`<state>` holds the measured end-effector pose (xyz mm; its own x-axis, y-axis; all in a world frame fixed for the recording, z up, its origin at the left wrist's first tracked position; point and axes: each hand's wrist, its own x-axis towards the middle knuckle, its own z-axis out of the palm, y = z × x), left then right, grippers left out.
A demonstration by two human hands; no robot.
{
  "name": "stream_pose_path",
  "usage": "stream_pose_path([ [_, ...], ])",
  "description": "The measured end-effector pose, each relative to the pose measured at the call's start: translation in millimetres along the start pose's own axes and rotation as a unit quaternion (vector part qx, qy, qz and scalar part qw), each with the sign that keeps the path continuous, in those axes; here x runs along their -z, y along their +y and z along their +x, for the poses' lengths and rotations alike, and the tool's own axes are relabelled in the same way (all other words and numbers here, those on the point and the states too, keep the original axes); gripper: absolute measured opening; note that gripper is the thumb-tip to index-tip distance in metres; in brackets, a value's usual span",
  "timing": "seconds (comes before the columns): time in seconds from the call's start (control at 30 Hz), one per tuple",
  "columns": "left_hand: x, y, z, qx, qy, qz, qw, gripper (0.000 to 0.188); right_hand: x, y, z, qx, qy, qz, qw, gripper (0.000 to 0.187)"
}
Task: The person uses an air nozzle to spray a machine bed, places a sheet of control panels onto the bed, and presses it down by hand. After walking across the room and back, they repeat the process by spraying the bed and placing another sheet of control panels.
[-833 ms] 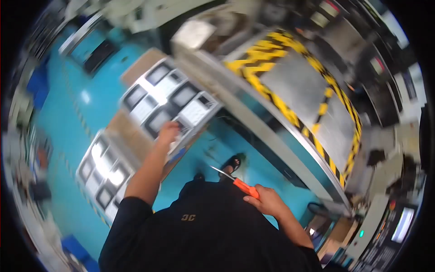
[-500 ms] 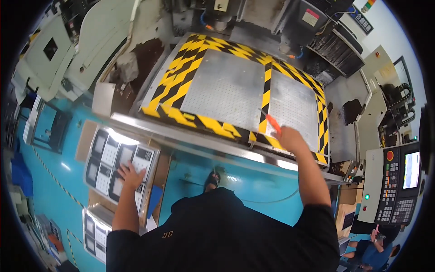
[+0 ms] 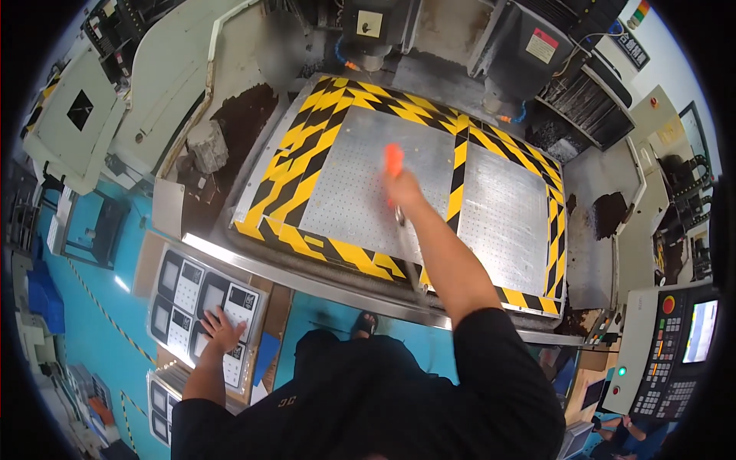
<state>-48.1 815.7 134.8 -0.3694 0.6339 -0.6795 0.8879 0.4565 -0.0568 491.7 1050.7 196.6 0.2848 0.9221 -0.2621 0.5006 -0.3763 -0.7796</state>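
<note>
My right hand (image 3: 403, 188) is closed around an orange air blow gun (image 3: 392, 159), smeared by motion, above the larger metal plate (image 3: 368, 146) of the machine bed. Below the fist a thin hose (image 3: 415, 257) trails toward the bed's front edge, also blurred. Its nozzle cannot be made out. At the left, my left hand (image 3: 222, 334) lies with fingers spread on a printed sheet (image 3: 186, 290) of black and white panels, which tops a stack. Yellow-and-black striped tape (image 3: 322, 249) frames both perforated plates of the bed.
Two dark spindle heads (image 3: 373, 38) hang over the bed's far side. A metal rail (image 3: 307, 280) runs along its front. A second stack of panels (image 3: 159, 405) stands nearer me at left. The control panel (image 3: 659, 353) is at right; part of another person (image 3: 632, 437) shows below it.
My right hand has swung left and farther away with the air blow gun, from the dividing tape to over the larger plate. My left hand stays on the printed sheet. The view has shifted slightly.
</note>
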Motion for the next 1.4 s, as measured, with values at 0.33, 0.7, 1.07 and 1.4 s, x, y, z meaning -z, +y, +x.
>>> stream_pose_path([
  [0.33, -0.9, -2.5, 6.4, 0.003, -0.011, 0.007, 1.000, 0.110, 129.9, 11.1, -45.9, -0.147, 0.143, -0.114, 0.972, 0.044],
  [0.7, -3.7, -6.7, 12.2, 0.004, -0.006, 0.044, 0.999, 0.105, 100.3, -52.8, -319.5, 0.220, -0.129, -0.316, 0.914, 0.031],
  [1.07, -16.8, -25.8, 41.3, -0.021, 0.011, 0.026, 0.999, 0.109, 200.2, -4.3, -413.5, -0.076, -0.070, -0.375, 0.921, 0.029],
  [1.4, -27.4, -41.7, 72.2, -0.001, 0.043, 0.069, 0.997, 0.106, 249.2, 93.2, -446.6, -0.237, 0.032, -0.361, 0.901, 0.034],
])
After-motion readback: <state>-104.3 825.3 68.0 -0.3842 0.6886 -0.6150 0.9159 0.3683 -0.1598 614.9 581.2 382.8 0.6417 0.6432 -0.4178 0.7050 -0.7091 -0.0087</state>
